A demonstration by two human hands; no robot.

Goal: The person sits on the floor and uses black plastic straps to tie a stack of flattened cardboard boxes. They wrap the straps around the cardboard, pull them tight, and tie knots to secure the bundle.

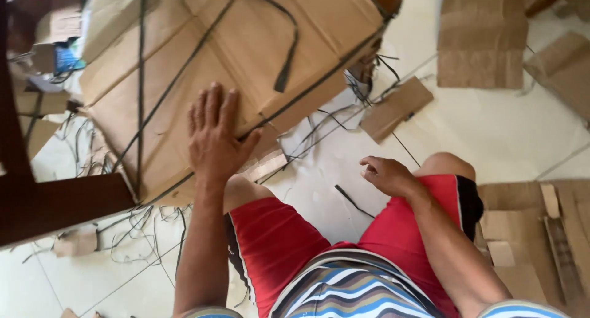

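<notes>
A person seated on a pale tiled floor [504, 133] is pressing the left hand [212, 137], fingers spread flat, on a large bundle of flattened brown cardboard [246, 47] lying just ahead of the knees. Dark plastic straps [289, 54] are already crossing the bundle, though one end is hanging loose, so the tying looks unfinished. The right hand [387, 175] is resting half-curled on the red shorts [276, 238], grasping nothing visible. The bundle's far edge is running out of frame.

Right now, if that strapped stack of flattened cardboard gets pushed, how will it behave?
The strapped cardboard stack is thick and tightly bound, so probably heavy and stiff. It would likely slide as one block on the smooth tiled floor. The left hand lies flat on it.
</notes>
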